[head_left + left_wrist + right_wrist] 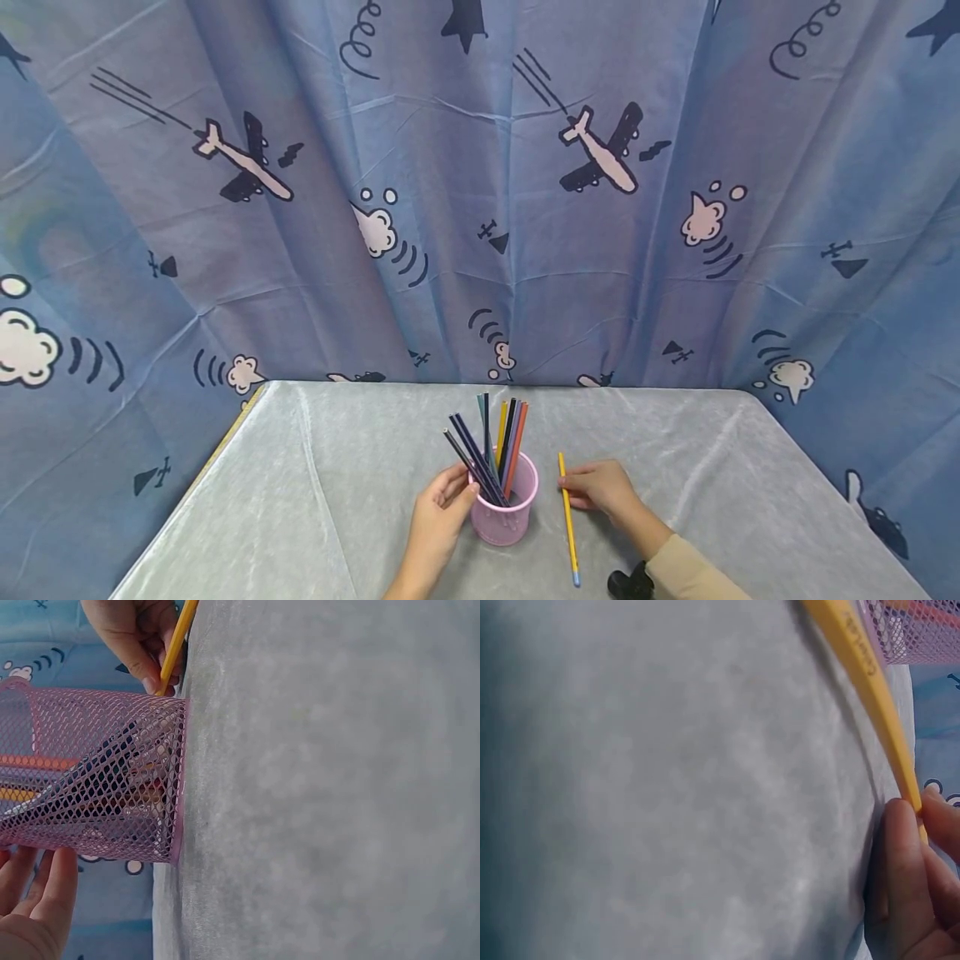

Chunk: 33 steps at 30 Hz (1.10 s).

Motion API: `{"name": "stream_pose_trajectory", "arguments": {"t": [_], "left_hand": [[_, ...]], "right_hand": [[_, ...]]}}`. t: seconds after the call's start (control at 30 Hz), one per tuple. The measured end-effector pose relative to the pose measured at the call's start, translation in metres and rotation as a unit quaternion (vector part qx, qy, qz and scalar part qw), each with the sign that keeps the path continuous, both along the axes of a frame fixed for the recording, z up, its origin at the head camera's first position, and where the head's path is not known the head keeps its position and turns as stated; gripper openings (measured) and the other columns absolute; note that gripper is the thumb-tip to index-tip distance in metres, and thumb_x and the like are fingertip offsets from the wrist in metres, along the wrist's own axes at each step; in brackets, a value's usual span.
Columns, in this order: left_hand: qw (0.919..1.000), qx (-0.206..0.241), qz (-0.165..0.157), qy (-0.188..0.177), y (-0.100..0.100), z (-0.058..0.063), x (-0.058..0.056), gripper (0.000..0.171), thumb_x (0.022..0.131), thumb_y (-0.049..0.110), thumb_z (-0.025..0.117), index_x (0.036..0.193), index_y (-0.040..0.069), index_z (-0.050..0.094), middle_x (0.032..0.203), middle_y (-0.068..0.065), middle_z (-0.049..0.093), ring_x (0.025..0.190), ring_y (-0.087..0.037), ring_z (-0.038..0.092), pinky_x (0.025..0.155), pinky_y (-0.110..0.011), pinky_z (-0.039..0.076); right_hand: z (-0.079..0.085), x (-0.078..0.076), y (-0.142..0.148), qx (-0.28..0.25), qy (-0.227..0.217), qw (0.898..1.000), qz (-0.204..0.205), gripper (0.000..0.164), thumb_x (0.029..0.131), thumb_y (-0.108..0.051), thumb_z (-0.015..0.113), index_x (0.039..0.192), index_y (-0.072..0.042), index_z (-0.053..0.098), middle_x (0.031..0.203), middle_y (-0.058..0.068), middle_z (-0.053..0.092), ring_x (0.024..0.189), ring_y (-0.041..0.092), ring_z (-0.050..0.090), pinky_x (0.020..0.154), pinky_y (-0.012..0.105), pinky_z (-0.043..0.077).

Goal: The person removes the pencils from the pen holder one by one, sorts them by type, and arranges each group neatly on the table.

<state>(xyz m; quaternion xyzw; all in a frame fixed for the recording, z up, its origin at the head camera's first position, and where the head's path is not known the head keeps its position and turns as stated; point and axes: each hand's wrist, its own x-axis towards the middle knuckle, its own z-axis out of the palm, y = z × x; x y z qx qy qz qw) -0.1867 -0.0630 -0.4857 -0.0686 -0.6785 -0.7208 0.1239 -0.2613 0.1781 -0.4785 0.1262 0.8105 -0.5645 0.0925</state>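
Note:
A pink mesh pencil cup [498, 525] stands upright on the table, holding several colored pencils [513, 437] that lean different ways. At the cup's left side, near the rim, my left hand [441, 510] grips it with thumb and fingers; in the left wrist view those fingers [56, 889] lie against the mesh. To the right of the cup, my right hand [600, 487] pinches a yellow pencil [567, 525] near its far end. The pencil's blue-tipped end points toward me. Close up, the right wrist view shows thumb and fingers [907, 862] on the yellow pencil [870, 682].
A light grey cloth covers the table [360, 475]. Behind it hangs a blue curtain [450, 292] printed with airplanes and clouds. Near the right wrist is a small black object [630, 582], partly cut off by the frame's lower edge.

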Motion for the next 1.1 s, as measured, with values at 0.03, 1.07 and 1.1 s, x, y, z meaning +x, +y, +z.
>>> {"name": "stream_pose_trajectory", "arguments": {"t": [0.03,1.07,1.1], "left_hand": [[1.0000,0.000,0.000,-0.009,0.0001,0.0005,-0.0001,0.049,0.095,0.015,0.065,0.126,-0.020,0.052,0.125,-0.036,0.061,0.117,-0.033,0.065,0.095,-0.020,0.056],[0.9981,0.010,-0.004,-0.061,0.0013,0.0065,0.0022,0.047,0.095,0.008,0.063,0.131,-0.019,0.050,0.131,-0.035,0.058,0.123,-0.039,0.060,0.099,-0.022,0.054],[0.9981,0.011,-0.004,-0.061,0.0014,0.0065,0.0023,0.046,0.095,0.008,0.063,0.131,-0.018,0.050,0.131,-0.035,0.059,0.123,-0.039,0.060,0.099,-0.022,0.054]], "right_hand": [[-0.0001,0.0000,-0.0002,0.003,0.000,1.000,-0.002,0.019,0.082,0.002,0.075,0.096,0.014,0.071,0.066,0.001,0.069,0.057,0.007,0.065,0.055,0.023,0.061],[-0.0069,-0.0045,-0.0037,0.066,0.038,0.997,0.012,0.018,0.077,0.000,0.080,0.089,0.011,0.071,0.062,0.001,0.067,0.053,0.006,0.061,0.052,0.023,0.060],[-0.0065,-0.0042,-0.0038,0.065,0.039,0.997,0.013,0.018,0.077,0.000,0.080,0.089,0.011,0.071,0.062,0.001,0.067,0.053,0.006,0.061,0.052,0.023,0.060]]}}
